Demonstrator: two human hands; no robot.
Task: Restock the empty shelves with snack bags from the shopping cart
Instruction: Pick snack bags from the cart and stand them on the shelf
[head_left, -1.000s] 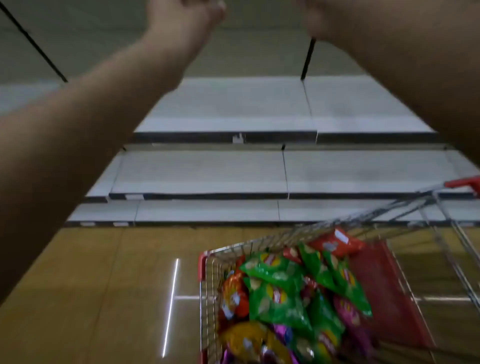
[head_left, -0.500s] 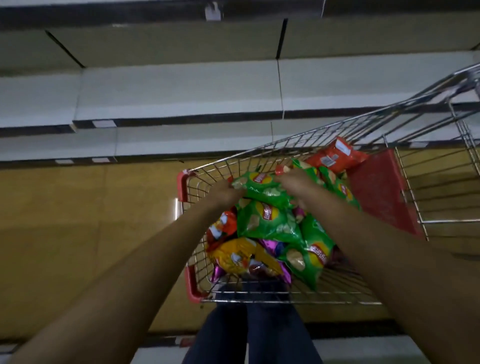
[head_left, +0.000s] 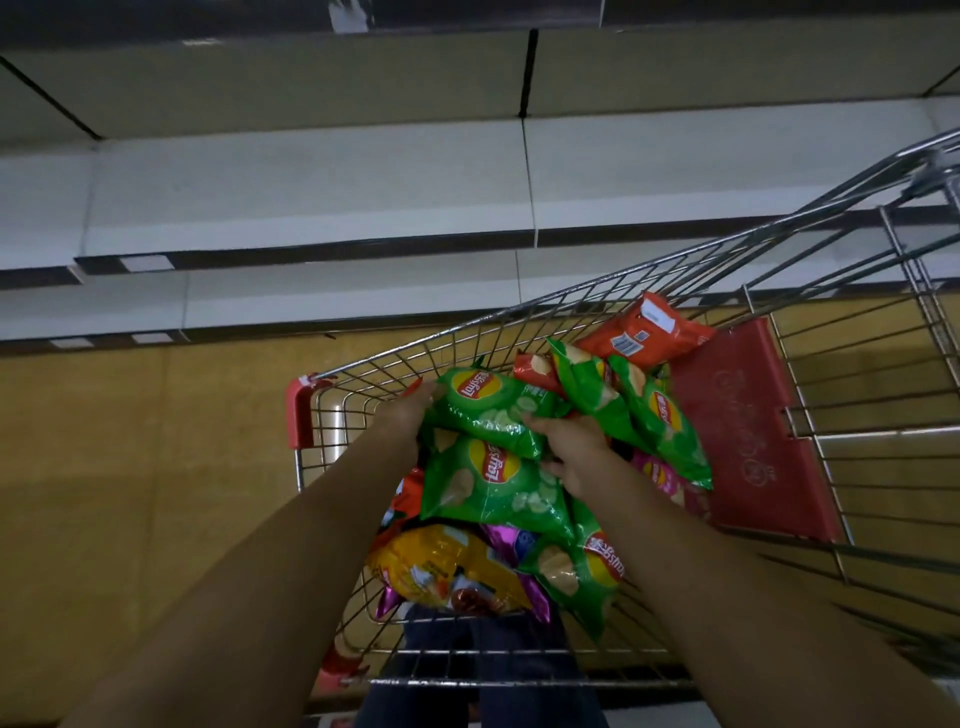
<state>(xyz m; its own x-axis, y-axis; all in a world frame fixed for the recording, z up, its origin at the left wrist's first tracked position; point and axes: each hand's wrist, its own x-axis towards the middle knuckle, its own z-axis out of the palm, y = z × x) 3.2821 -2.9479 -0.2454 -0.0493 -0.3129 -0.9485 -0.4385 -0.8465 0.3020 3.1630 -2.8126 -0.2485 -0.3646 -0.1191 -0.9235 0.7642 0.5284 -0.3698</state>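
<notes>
A wire shopping cart (head_left: 363, 374) with red corner guards holds several snack bags, mostly green, plus an orange bag (head_left: 639, 338), a yellow bag (head_left: 441, 566) and pink ones. Both my hands are inside it, holding the topmost green chip bag (head_left: 491, 408). My left hand (head_left: 410, 410) grips its left end. My right hand (head_left: 569, 447) grips its right lower edge. A second green bag (head_left: 493, 488) lies directly beneath. White empty shelves (head_left: 311, 182) run across the top of the view, beyond the cart.
The red child-seat flap (head_left: 743, 426) stands at the cart's right end. Yellow-brown floor (head_left: 130, 467) lies to the left of the cart. Black price rails with white tags (head_left: 145, 263) edge the shelves. My legs in dark trousers (head_left: 488, 670) show under the cart.
A second ago both hands were raised toward the upper shelves. They came down into the cart and now hold the top green bag, lifted slightly off the pile.
</notes>
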